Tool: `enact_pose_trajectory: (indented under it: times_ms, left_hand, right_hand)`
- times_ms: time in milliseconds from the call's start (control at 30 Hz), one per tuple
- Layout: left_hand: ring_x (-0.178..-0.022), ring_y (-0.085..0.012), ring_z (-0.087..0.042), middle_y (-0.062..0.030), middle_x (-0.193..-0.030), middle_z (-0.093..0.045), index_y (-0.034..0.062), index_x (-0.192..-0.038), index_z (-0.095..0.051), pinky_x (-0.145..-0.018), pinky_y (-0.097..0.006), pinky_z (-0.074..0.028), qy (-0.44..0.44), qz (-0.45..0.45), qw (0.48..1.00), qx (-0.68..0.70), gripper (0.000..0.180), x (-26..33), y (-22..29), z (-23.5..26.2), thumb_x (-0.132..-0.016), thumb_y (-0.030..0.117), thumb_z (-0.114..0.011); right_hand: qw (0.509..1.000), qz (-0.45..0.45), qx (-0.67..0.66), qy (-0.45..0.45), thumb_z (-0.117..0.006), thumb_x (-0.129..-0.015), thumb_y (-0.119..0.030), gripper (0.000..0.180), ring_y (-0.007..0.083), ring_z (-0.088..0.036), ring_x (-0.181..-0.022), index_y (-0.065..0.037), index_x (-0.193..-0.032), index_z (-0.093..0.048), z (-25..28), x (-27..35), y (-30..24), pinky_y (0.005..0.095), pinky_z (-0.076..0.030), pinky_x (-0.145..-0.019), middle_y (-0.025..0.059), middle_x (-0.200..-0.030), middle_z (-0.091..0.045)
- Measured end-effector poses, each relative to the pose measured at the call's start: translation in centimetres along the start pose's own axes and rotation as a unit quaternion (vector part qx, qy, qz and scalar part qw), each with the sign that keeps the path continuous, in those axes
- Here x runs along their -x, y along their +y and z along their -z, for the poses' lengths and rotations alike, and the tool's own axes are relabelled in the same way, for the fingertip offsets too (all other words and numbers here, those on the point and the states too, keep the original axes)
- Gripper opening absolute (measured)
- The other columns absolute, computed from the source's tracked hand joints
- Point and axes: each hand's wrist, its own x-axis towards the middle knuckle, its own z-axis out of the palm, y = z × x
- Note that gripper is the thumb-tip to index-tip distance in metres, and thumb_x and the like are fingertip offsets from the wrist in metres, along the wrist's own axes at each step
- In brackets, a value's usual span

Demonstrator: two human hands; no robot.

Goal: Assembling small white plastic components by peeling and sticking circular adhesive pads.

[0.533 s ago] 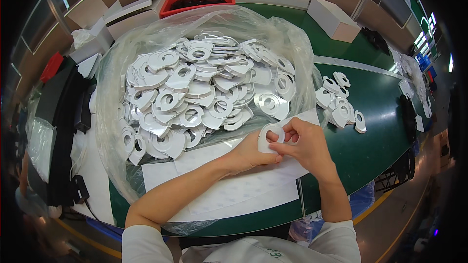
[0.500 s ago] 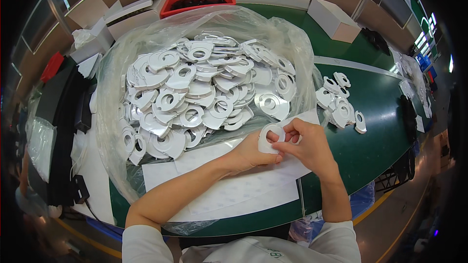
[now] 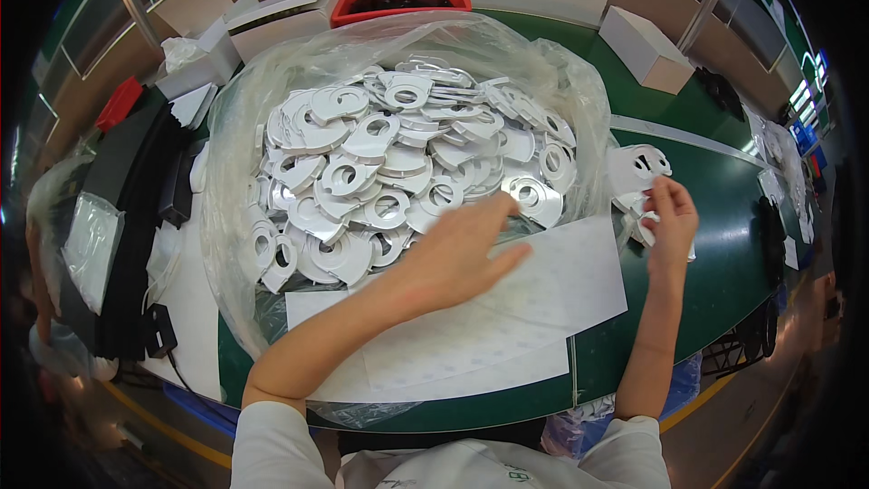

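Observation:
My left hand [image 3: 457, 254] reaches over the front right part of a big heap of white plastic ring-shaped parts [image 3: 371, 140]. Its fingers are stretched out, thumb apart, and it holds nothing. The fingertips are beside a shiny part [image 3: 534, 199] at the heap's right front edge. Off to the right, my right hand [image 3: 672, 222] is at a smaller group of the same white parts [image 3: 625, 172]. Its fingers are bent with the thumb apart, close against these parts, and some of them are hidden behind the hand.
A clear plastic bag [image 3: 226, 208] surrounds the heap. White sheets [image 3: 561, 290] lie in front on the green table [image 3: 733, 226]. Behind stand a red bin [image 3: 341, 18] with dark pieces and a white box [image 3: 647, 50]. Black foam-like material [image 3: 136, 263] is at left.
The white ring part held between both hands has left that spot. My right hand has moved right to the smaller group; my left has let go and opened towards the heap. The view has shifted slightly.

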Motion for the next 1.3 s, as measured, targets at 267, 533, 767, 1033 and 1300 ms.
enact_pose_trajectory:
  times_ms: [267, 533, 767, 1033, 1300]
  left_hand:
    - [-0.078, -0.0283, -0.059, -0.0154, -0.085, -0.055, -0.0020, -0.080, -0.057, -0.059, -0.039, -0.050, 0.050, 0.085, 0.916, -0.390, 0.016, 0.8, -3.0, 0.1, -0.078, 0.011, -0.065]
    - [-0.084, -0.0292, -0.057, -0.0133, -0.091, -0.053, 0.0011, -0.081, -0.058, -0.069, -0.037, -0.049, 0.068, 0.008, 0.961, -0.267, 0.013, 0.7, -1.3, 1.2, -0.074, 0.007, -0.067]
    - [-0.116, -0.0237, -0.049, -0.0112, -0.118, -0.053, 0.0083, -0.093, -0.054, -0.081, -0.040, -0.050, 0.000, 0.058, 0.929, 0.365, 0.014, -0.3, 0.5, 1.4, -0.091, 0.022, -0.057]
    - [-0.103, -0.0271, -0.058, -0.0145, -0.119, -0.053, 0.0115, -0.090, -0.049, -0.071, -0.035, -0.049, 0.018, 0.131, 0.614, 0.779, 0.049, 0.4, -2.2, -5.2, -0.100, 0.047, -0.017]
    - [-0.096, -0.0255, -0.059, -0.0165, -0.119, -0.054, 0.0124, -0.099, -0.049, -0.065, -0.032, -0.046, 0.058, 0.183, 0.598, 0.778, 0.055, 0.7, -3.2, -6.8, -0.098, 0.054, -0.013]
  right_hand:
    - [0.887, 0.359, 0.283, 0.070, -0.066, -0.079, -0.004, 0.022, 0.0215, -0.058, -0.079, -0.002, -0.101, -0.062, -2.2, 1.6, -1.3, 0.0322, -0.046, -0.076, 0.0074, -0.090, -0.062]
    - [0.825, 0.291, 0.218, -0.432, -0.071, -0.073, -0.007, 0.018, 0.0290, -0.057, -0.083, -0.004, -0.088, -0.062, -8.6, 12.8, -0.1, 0.0376, -0.048, -0.075, 0.0101, -0.087, -0.058]
    - [0.810, 0.162, 0.332, -0.456, -0.076, -0.068, -0.013, 0.037, 0.0331, -0.057, -0.088, 0.001, -0.097, -0.056, -7.1, 11.3, -1.6, 0.0414, -0.046, -0.077, 0.0149, -0.091, -0.058]
    - [0.787, 0.137, 0.319, -0.510, -0.078, -0.065, -0.011, 0.035, 0.0332, -0.056, -0.087, 0.000, -0.092, -0.057, -5.9, 9.4, -1.7, 0.0415, -0.045, -0.078, 0.0150, -0.089, -0.058]
    - [0.776, 0.159, 0.365, -0.488, -0.077, -0.067, -0.007, 0.035, 0.0286, -0.059, -0.083, -0.002, -0.096, -0.058, -5.4, 10.4, -1.8, 0.0365, -0.047, -0.076, 0.0118, -0.087, -0.060]
